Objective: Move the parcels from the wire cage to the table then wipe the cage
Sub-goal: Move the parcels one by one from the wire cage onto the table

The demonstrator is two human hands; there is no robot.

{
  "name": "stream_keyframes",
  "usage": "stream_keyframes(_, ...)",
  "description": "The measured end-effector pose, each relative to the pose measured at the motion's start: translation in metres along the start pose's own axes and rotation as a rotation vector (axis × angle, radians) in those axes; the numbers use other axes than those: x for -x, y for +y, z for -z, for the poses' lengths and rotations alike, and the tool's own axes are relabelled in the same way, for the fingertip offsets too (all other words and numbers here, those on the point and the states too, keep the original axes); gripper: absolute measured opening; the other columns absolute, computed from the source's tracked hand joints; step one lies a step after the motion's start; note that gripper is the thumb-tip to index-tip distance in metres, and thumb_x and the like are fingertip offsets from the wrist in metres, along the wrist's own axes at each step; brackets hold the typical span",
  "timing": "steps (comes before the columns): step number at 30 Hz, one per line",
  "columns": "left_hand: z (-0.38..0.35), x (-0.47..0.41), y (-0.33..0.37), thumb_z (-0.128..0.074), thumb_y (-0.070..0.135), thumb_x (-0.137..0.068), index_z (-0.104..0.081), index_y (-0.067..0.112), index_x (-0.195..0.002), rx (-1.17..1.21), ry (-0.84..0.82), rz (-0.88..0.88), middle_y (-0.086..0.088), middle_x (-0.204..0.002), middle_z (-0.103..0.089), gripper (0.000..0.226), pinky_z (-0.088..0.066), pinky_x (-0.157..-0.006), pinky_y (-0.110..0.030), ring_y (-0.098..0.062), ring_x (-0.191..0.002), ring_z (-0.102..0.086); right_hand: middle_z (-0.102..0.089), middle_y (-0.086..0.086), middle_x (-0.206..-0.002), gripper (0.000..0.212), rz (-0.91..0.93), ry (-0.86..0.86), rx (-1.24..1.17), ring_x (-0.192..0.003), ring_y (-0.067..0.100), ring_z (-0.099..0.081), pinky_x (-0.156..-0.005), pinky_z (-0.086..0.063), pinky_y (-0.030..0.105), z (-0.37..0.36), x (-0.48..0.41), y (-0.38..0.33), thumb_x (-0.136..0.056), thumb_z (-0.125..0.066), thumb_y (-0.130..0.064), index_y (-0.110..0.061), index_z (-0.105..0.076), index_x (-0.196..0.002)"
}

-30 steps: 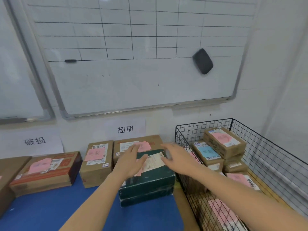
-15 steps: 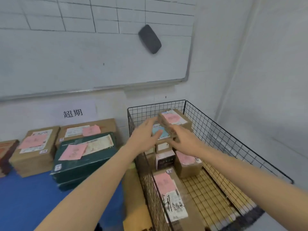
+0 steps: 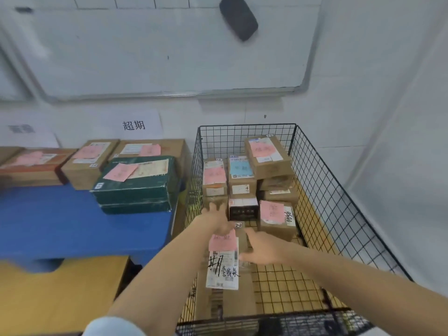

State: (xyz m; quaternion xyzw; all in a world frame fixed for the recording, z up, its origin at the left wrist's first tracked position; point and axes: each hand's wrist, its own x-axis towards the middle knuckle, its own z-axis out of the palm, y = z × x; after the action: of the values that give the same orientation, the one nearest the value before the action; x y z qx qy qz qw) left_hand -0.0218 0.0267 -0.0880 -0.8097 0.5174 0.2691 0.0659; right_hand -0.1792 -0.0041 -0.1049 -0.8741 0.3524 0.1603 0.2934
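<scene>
The black wire cage point(image 3: 339, 190) stands right of the blue table point(image 3: 72, 226) and holds several parcels. A long brown parcel point(image 3: 225, 299) with a pink note and a white handwritten label lies along the cage's left side. My left hand point(image 3: 215, 219) rests at its far end, fingers spread. My right hand point(image 3: 261, 248) touches its right edge with straight fingers. Behind them sit a small dark box point(image 3: 243, 209), a pink-noted box point(image 3: 276, 217) and a stack topped by a tilted brown box point(image 3: 266, 154).
On the table lie a green box point(image 3: 138, 187) and several brown parcels point(image 3: 84, 163) with pink notes along the wall. A whiteboard with a dark eraser point(image 3: 238, 18) hangs above. A yellow surface point(image 3: 60, 287) sits below the table's front edge. White walls close the cage's back and right.
Both hands left the green box on the table, swung right into the cage, passed the upper stack, and now sit lower on the long parcel. My view turned right and down.
</scene>
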Motion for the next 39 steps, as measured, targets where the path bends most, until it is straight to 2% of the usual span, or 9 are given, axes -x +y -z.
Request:
stream_keyframes(5, -0.034, -0.006, -0.005, -0.05, 0.043, -0.095, 0.012, 0.017, -0.152, -0.029, -0.052, 0.074, -0.016, -0.159, 0.01, 0.088, -0.015, -0.116, -0.053, -0.036, -0.146, 0.002, -0.064, 0.006, -0.104, 0.074, 0.031, -0.08, 0.011, -0.085, 0.014, -0.062, -0.075, -0.052, 0.024, -0.011, -0.004, 0.001, -0.095, -0.052, -0.043, -0.002, -0.019, -0.148)
stream_keyframes(9, -0.048, -0.01, -0.005, -0.057, 0.047, -0.09, 0.011, 0.01, -0.152, -0.046, -0.075, 0.091, -0.022, -0.156, 0.015, 0.099, -0.01, -0.116, -0.052, -0.039, -0.145, 0.008, -0.061, 0.01, -0.125, 0.056, 0.037, -0.179, 0.028, -0.107, 0.02, -0.061, -0.091, -0.05, 0.03, -0.019, -0.004, 0.003, -0.096, -0.053, -0.038, -0.007, -0.037, -0.14)
stream_keyframes(13, -0.054, -0.011, -0.006, -0.057, 0.045, -0.09, 0.011, 0.013, -0.152, -0.005, -0.054, 0.087, -0.02, -0.156, 0.019, 0.097, -0.01, -0.115, -0.055, -0.041, -0.143, 0.015, -0.052, 0.007, -0.139, 0.07, 0.081, -0.218, -0.078, -0.119, 0.02, -0.054, -0.101, -0.042, 0.03, -0.03, -0.007, 0.002, -0.095, -0.058, -0.028, -0.011, -0.018, -0.15)
stream_keyframes(16, -0.057, -0.013, -0.004, -0.058, 0.045, -0.09, 0.011, 0.017, -0.152, 0.035, -0.033, 0.105, -0.021, -0.155, 0.021, 0.097, -0.012, -0.115, -0.056, -0.042, -0.143, 0.015, -0.058, 0.004, -0.13, 0.097, 0.026, -0.173, -0.151, -0.11, 0.019, -0.06, -0.094, -0.05, 0.031, -0.043, -0.02, 0.009, -0.086, -0.068, -0.032, -0.017, 0.002, -0.151)
stream_keyframes(20, -0.053, -0.016, 0.003, -0.066, 0.043, -0.083, 0.0, 0.025, -0.153, 0.086, -0.047, 0.156, -0.028, -0.152, 0.019, 0.097, -0.021, -0.113, -0.055, -0.048, -0.142, 0.004, -0.061, 0.006, -0.124, 0.1, 0.005, -0.11, -0.155, -0.102, 0.019, -0.064, -0.089, -0.054, 0.034, -0.046, -0.025, 0.014, -0.08, -0.074, -0.032, -0.022, -0.003, -0.15)
stream_keyframes(26, -0.038, -0.019, 0.007, -0.075, 0.047, -0.07, -0.031, 0.025, -0.145, 0.036, -0.084, 0.099, -0.007, -0.135, -0.047, 0.09, -0.04, -0.103, -0.047, -0.03, -0.124, -0.045, -0.056, 0.006, -0.133, 0.092, 0.012, -0.125, -0.113, -0.116, 0.023, -0.057, -0.099, -0.047, 0.034, -0.024, -0.005, 0.013, -0.079, -0.075, -0.022, -0.015, -0.015, -0.149)
stream_keyframes(31, 0.019, -0.009, 0.018, -0.07, 0.045, -0.08, -0.03, 0.018, -0.148, 0.038, -0.026, 0.015, -0.008, -0.144, -0.042, 0.083, -0.036, -0.109, -0.044, -0.03, -0.131, -0.04, -0.052, -0.001, -0.139, 0.082, 0.084, -0.04, -0.186, -0.125, 0.017, -0.05, -0.104, -0.041, 0.029, 0.015, 0.024, 0.005, -0.083, -0.071, -0.027, -0.014, -0.022, -0.147)
stream_keyframes(37, 0.094, 0.016, 0.028, -0.07, 0.051, -0.079, -0.026, 0.021, -0.149, 0.051, 0.075, -0.138, -0.004, -0.15, -0.035, 0.088, -0.027, -0.113, -0.044, -0.027, -0.136, -0.033, -0.057, -0.023, -0.112, 0.074, 0.086, 0.158, -0.24, -0.1, -0.004, -0.055, -0.084, -0.045, 0.013, 0.073, 0.042, -0.01, -0.078, -0.075, -0.036, -0.022, -0.036, -0.138)
stream_keyframes(39, 0.115, 0.024, 0.029, -0.073, 0.046, -0.078, -0.02, 0.026, -0.15, 0.14, 0.094, -0.144, -0.008, -0.153, -0.024, 0.092, -0.028, -0.112, -0.047, -0.032, -0.138, -0.03, -0.056, -0.021, -0.116, 0.078, 0.077, 0.216, -0.229, -0.1, 0.0, -0.053, -0.081, -0.042, 0.014, 0.093, 0.044, -0.016, -0.078, -0.074, -0.037, -0.026, -0.031, -0.142)
